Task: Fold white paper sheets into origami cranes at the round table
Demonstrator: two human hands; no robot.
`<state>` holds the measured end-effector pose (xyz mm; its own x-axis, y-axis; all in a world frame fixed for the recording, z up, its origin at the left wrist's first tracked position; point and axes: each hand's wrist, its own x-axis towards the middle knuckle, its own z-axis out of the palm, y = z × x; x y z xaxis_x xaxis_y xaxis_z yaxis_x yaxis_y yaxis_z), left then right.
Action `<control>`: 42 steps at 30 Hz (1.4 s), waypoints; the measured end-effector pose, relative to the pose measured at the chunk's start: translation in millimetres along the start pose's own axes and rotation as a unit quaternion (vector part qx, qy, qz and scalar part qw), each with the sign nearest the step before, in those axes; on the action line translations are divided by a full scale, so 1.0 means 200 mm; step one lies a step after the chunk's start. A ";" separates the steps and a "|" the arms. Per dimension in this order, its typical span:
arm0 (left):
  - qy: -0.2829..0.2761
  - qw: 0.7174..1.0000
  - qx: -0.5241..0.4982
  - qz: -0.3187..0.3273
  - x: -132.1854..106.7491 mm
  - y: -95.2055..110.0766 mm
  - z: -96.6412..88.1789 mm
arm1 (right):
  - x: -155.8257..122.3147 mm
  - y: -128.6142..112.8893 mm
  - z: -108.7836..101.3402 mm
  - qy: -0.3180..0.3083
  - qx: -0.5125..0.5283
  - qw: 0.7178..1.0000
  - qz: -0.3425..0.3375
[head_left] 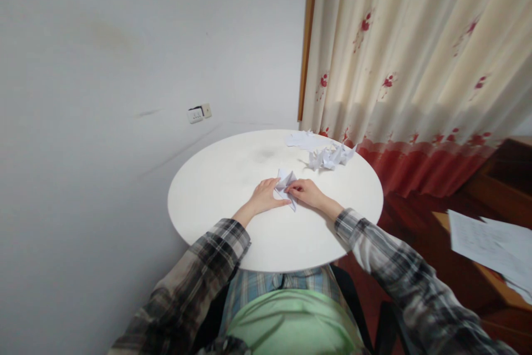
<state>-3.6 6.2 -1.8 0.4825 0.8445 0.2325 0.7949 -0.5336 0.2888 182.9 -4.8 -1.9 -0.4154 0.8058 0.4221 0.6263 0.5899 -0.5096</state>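
A small folded piece of white paper [286,185] lies near the middle of a round white table [224,189]. My left hand [266,195] rests flat on the table with its fingers pressing the paper's left side. Its fingers are stretched out. My right hand [305,192] is curled, pinching the paper's right edge against the tabletop. Both of my arms wear plaid sleeves.
Several folded and crumpled white paper pieces [328,157] lie at the table's far right edge. A cream curtain with red flowers [415,67] hangs behind. Loose white sheets [490,244] lie on a wooden surface at the right. A wall socket [198,113] sits on the grey wall.
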 end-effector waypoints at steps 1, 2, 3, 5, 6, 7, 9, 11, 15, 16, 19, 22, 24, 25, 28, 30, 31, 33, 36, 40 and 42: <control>-0.004 1.000 -0.001 -0.001 0.00 0.01 0.00 | 0.00 0.00 0.00 -0.001 0.002 1.000 -0.001; -0.009 1.000 -0.003 -0.002 -0.01 0.01 -0.01 | 0.00 0.00 0.00 -0.002 0.004 1.000 -0.001; -0.014 1.000 -0.004 -0.003 -0.01 0.02 -0.01 | 0.00 -0.01 0.00 -0.002 0.006 1.000 -0.002; -0.022 1.000 -0.006 -0.002 -0.01 0.02 -0.01 | 0.00 -0.01 0.00 -0.002 0.007 1.000 -0.003; -0.023 1.000 -0.006 -0.002 -0.01 0.02 -0.01 | 0.00 -0.01 -0.01 -0.002 0.008 1.000 -0.002; -0.025 1.000 -0.006 -0.001 -0.02 0.02 -0.01 | 0.00 -0.01 -0.01 -0.002 0.009 1.000 -0.002; -0.026 1.000 -0.007 -0.001 -0.02 0.02 -0.01 | 0.00 -0.01 0.00 -0.001 0.012 1.000 0.000; -0.026 1.000 -0.012 0.003 -0.02 0.02 -0.01 | 0.00 -0.01 -0.01 0.003 0.012 1.000 0.001; -0.014 0.999 -0.028 0.010 -0.02 0.02 0.00 | 0.00 -0.02 -0.01 0.004 0.008 1.000 0.002; -0.010 0.999 -0.032 0.013 -0.02 0.02 0.01 | 0.00 -0.02 -0.01 0.003 0.008 1.000 0.001; 0.002 0.999 -0.045 0.026 -0.02 0.03 0.02 | 0.00 -0.03 -0.01 0.001 0.010 1.000 0.002; 0.012 0.998 -0.055 0.037 -0.02 0.03 0.01 | 0.00 -0.03 -0.01 0.000 0.008 1.000 0.007; 0.019 0.997 -0.062 0.043 -0.02 0.03 0.01 | 0.00 -0.02 -0.01 0.000 0.005 1.000 0.008; 0.024 0.997 -0.066 0.045 -0.02 0.03 0.01 | 0.00 -0.02 -0.01 0.000 0.004 1.000 0.007; 0.035 0.996 -0.072 0.044 -0.01 0.02 0.01 | 0.00 -0.02 -0.01 0.001 0.004 1.000 0.005; 0.045 0.995 -0.074 0.039 -0.01 0.00 0.01 | 0.00 -0.03 -0.01 0.003 0.006 1.000 0.003; 0.051 0.995 -0.077 0.040 0.00 -0.01 0.02 | 0.00 -0.03 -0.01 0.004 0.007 1.000 0.001; 0.062 0.994 -0.083 0.046 0.01 -0.02 0.02 | 0.00 -0.03 -0.01 0.004 0.005 1.000 -0.001; 0.067 0.993 -0.085 0.054 0.01 -0.03 0.01 | 0.00 -0.03 -0.01 0.000 -0.004 1.000 0.001; 0.073 0.993 -0.084 0.025 0.01 -0.02 -0.03 | -0.01 -0.03 -0.01 -0.002 -0.001 1.000 0.005; 0.083 0.993 -0.085 0.001 0.01 -0.01 -0.05 | -0.01 -0.02 -0.01 -0.003 0.001 1.000 0.003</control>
<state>-7.9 8.5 6.4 0.4047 0.8323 0.3788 0.7137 -0.5465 0.4382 181.5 -8.8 0.9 -0.4153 0.8097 0.4147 0.6277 0.5850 -0.5136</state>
